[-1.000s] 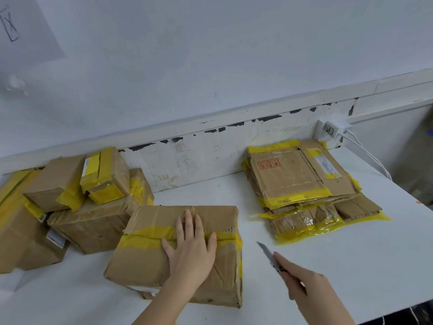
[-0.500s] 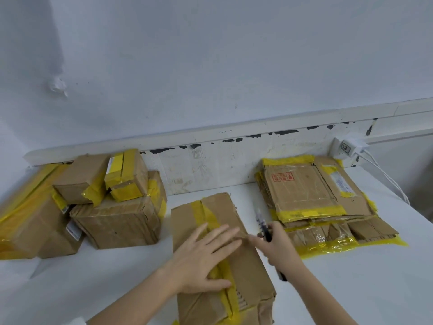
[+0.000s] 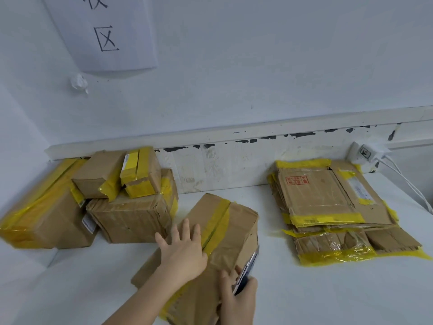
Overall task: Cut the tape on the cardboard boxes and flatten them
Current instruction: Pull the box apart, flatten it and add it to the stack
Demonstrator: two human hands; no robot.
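A brown cardboard box (image 3: 236, 228) with a strip of yellow tape (image 3: 216, 225) along its top lies on the white table in front of me, turned lengthwise. My left hand (image 3: 181, 252) presses flat on its top, fingers straight and spread. My right hand (image 3: 239, 299) grips a utility knife (image 3: 246, 269) at the box's near right side, the blade pointing up along the box's right edge.
Several taped boxes (image 3: 131, 216) are piled at the back left against the wall. A stack of flattened boxes (image 3: 328, 207) lies at the right. A wall socket with white cables (image 3: 370, 153) sits at the far right. Bare table surface (image 3: 304, 296) lies near me at the right.
The box has been turned from crosswise to lengthwise. My right hand with the knife moved from right of the box to its near right side. My left hand stays on top.
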